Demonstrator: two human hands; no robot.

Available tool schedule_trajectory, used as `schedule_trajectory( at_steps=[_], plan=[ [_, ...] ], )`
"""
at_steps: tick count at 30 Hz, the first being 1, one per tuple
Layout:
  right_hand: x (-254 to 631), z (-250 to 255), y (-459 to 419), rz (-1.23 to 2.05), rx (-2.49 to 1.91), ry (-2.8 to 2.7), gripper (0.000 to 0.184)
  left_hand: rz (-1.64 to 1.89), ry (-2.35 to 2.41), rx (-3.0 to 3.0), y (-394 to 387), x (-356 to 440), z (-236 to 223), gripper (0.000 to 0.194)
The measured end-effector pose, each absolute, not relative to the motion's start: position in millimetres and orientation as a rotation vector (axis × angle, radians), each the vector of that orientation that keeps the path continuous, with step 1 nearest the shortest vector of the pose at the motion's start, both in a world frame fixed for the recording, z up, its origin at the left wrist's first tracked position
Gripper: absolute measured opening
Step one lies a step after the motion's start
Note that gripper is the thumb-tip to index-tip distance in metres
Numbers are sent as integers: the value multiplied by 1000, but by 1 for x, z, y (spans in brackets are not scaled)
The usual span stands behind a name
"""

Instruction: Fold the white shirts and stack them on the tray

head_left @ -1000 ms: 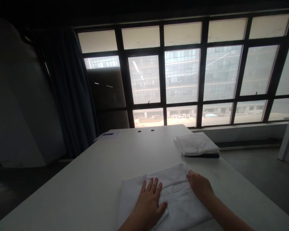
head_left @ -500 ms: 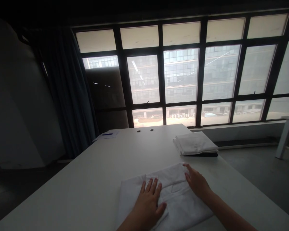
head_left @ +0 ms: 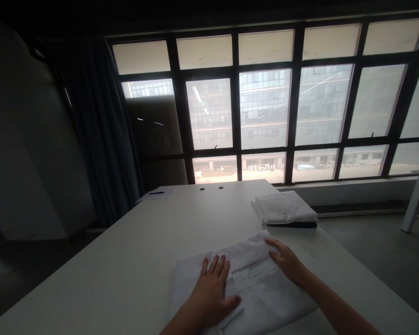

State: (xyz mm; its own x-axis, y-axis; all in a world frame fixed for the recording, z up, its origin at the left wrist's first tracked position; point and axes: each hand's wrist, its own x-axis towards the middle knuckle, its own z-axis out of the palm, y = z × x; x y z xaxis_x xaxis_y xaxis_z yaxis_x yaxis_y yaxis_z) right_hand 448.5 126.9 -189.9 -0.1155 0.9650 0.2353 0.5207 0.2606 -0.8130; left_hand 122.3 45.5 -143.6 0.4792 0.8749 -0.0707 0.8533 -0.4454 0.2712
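A folded white garment (head_left: 265, 298) lies on the near part of the white table, with creases, seams and flap-like layers across its top. My left hand (head_left: 212, 291) rests flat on its left-middle part, fingers stretched and slightly spread, thumb out to the right. At the garment's far right corner, my right hand (head_left: 289, 263) has its index finger and thumb curled at the fabric's edge. Its other fingers are mostly hidden behind the hand. The far edge of the cloth stands slightly raised beside those fingertips.
A stack of folded white cloth (head_left: 286, 207) with a dark layer beneath sits near the right edge of the table (head_left: 132, 260). Paper with a blue pen (head_left: 157, 192) lies at the far left. Two round holes mark the far end. Another table (head_left: 417, 195) stands at right.
The garment's far right corner has shifted slightly away from me and up beside my right hand. My left hand has slid a little left on the fabric. The view has tilted slightly.
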Motion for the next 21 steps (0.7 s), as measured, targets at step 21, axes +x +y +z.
schedule_trajectory(
  at_steps=[21],
  plan=[
    [354, -48, 136, 1262, -1112, -1503, 79, 248, 1110, 2309, 96, 178, -145, 132]
  ],
)
